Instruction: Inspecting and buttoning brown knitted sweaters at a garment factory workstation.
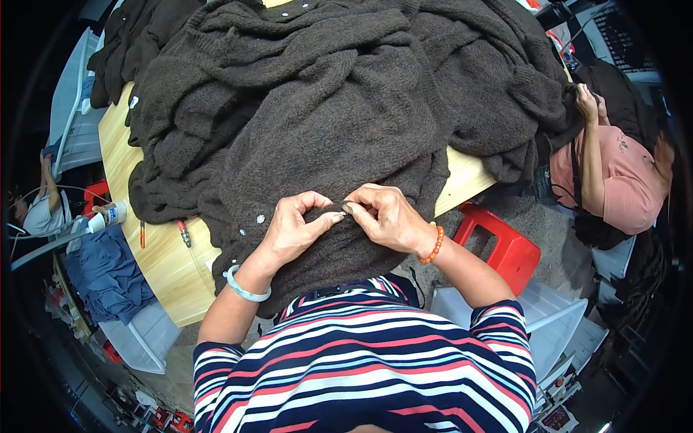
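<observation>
Pinches a bit of the knit (pixel 339 130) with both hands, close to the body; with left hand (pixel 296 227), presses thumb and forefinger near together on it, with other fingers curled; with right hand (pixel 390 216), grasps it the same way just beside, almost fingertip to fingertip; cannot tell whether also gripping some smaller item there, too small to make out; wears a pale bangle (pixel 247 285) on left wrist, orange beads (pixel 433 245) on right, and a striped shirt (pixel 368 346); has the knit, dark brown and bulky, heaped across most of the table (pixel 173 281) and spilling over its near edge toward the lap; has white discs (pixel 260 219) on it, left of left hand; has a slim orange tool (pixel 142 234) and a red-handled tool (pixel 184 233) near each other on bare wood to the left; has a white jar (pixel 114 213) farther left, near a heap of blue cloth (pixel 108 278); has a red stool (pixel 498 245) on the right, with a clear bin (pixel 556 328) below; works near a co-worker (pixel 632 180) in pink at far right, seen holding dark fabric.
</observation>
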{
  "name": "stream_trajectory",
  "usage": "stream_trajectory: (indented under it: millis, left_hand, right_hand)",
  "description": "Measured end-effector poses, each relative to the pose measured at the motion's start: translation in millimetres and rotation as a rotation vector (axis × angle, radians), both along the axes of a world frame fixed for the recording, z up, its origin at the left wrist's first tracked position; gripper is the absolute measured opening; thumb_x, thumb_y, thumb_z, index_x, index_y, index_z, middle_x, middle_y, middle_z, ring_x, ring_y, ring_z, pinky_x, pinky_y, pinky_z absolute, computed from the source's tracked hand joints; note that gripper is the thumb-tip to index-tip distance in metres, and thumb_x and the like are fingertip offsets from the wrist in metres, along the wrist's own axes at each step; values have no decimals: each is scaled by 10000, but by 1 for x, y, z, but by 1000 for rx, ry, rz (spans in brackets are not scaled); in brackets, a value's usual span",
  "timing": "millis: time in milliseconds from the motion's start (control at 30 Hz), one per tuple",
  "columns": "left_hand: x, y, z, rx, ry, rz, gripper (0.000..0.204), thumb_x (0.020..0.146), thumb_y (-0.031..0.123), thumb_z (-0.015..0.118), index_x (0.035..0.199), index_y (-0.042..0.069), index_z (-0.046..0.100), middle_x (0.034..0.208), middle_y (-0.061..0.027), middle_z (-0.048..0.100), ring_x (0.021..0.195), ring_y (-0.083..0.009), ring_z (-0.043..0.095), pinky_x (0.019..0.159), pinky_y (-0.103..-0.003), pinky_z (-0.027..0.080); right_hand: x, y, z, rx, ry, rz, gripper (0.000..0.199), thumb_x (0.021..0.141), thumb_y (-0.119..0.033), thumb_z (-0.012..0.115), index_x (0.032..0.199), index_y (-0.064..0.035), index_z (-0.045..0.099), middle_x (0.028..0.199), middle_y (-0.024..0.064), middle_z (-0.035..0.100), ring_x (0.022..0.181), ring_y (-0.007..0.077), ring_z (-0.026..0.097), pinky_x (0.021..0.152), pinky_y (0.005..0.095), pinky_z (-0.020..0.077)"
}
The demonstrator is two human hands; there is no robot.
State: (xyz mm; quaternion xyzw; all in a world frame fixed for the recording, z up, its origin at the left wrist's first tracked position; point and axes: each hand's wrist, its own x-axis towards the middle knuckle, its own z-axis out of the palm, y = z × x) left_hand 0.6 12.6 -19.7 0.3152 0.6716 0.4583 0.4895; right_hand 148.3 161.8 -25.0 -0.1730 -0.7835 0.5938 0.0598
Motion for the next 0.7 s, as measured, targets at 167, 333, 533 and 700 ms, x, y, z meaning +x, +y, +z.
stream_trajectory:
  millis: [167,333,533,700]
  left_hand:
    - [-1,0,-1,-41,-40,39,79,856,47,706,911,-7,693,766,45,629,697,-15,515,619,-184,419]
    - [-5,0,-3,-70,-139,28,87,857,40,704,935,2,700,802,25,657,718,-28,547,656,-183,439]
    - [-10,-4,-9,-7,-505,139,135,848,34,707,977,1,689,881,-17,690,783,-53,605,740,-189,474]
    - [-11,-6,-3,0,-631,214,149,858,35,696,1002,0,681,901,-24,690,796,-58,605,750,-184,469]
  right_hand:
    - [2,-4,6,86,34,-10,122,869,-33,644,961,42,668,787,120,644,658,168,637,590,294,500]
    - [8,-3,1,-422,-91,-50,143,892,-4,638,1019,48,675,830,35,656,713,56,616,640,202,512]
    - [5,-3,3,-539,-25,-44,162,879,35,639,1035,54,677,923,40,658,781,51,618,675,193,519]
    - [3,-5,7,-27,177,-73,191,822,62,668,1006,18,693,910,84,672,768,114,651,652,234,523]
